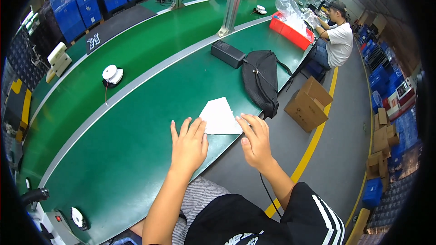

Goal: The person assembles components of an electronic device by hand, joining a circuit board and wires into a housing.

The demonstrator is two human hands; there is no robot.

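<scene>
A white sheet of paper (220, 117), folded to a point at its far end, lies on the green tabletop (150, 127) close to the near edge. My left hand (190, 143) rests at the paper's left side, fingers spread, the fingertips by its edge. On the other side my right hand (255, 139) has its fingers stretched out, with the fingertips at the paper's right corner. Neither hand grips anything. Beyond the paper lies a black sling bag (260, 79), and a black box-shaped case (227, 53) stands beside it.
A round white device (110, 75) sits on the green conveyor belt behind a metal rail. At the far right a person (338, 38) works near a red bin (290, 31) with clear plastic bags. An open cardboard box (309, 104) stands on the floor. Another white device (78, 218) lies near left.
</scene>
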